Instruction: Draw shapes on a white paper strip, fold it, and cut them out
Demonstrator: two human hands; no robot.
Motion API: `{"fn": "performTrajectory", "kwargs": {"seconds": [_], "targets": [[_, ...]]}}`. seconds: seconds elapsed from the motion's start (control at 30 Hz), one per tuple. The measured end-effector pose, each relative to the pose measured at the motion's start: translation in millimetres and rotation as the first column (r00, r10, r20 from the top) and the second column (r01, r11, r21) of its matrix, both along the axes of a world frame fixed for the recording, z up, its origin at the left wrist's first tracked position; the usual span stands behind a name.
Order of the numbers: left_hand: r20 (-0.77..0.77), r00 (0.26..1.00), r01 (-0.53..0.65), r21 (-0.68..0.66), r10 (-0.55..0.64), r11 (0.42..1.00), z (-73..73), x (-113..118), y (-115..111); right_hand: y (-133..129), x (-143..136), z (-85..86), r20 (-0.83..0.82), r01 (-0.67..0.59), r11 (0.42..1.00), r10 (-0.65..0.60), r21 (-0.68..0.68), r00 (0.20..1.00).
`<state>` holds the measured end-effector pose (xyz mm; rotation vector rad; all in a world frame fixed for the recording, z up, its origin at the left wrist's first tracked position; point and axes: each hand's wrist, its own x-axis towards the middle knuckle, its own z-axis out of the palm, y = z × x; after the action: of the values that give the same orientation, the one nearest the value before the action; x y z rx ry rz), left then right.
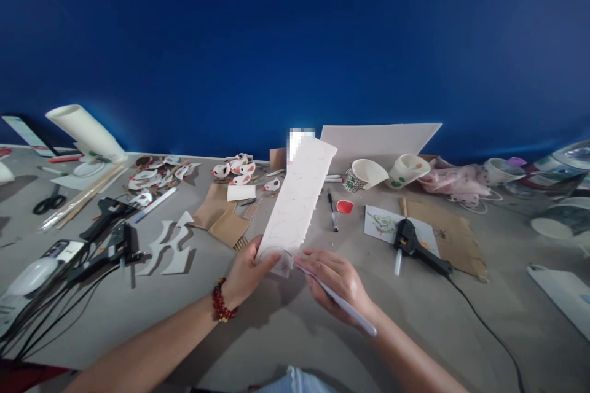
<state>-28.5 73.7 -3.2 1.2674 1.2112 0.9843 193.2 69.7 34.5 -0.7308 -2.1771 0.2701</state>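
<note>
The left hand (246, 270) pinches the near end of a long white foam-board strip (297, 196) with curved outlines, thumb on top, apparently to steady it. The right hand (338, 282) grasps a slim, pale-handled tool (350, 308), fingers along it, seemingly for control, its front end beside the strip's near corner. Beyond the right hand, a black pen (332, 212) lies on the table (364, 264).
</note>
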Motion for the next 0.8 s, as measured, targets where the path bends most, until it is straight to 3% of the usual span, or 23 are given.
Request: {"fn": "performTrajectory", "kwargs": {"seconds": [0.23, 0.8], "targets": [[-0.031, 1.000, 0.003, 0.013, -0.003, 1.000, 4.8, 1.3, -0.8, -0.2, 0.6, -1.2, 0.038, -0.018, 1.000, 0.019, -0.022, 0.999], [-0.101, 0.994, 0.048, 0.061, -0.042, 0.997, 0.5, 2.5, -4.2, 4.5, -0.4, -5.1, 0.147, -0.043, 0.999, 0.042, 0.003, 0.988]]}}
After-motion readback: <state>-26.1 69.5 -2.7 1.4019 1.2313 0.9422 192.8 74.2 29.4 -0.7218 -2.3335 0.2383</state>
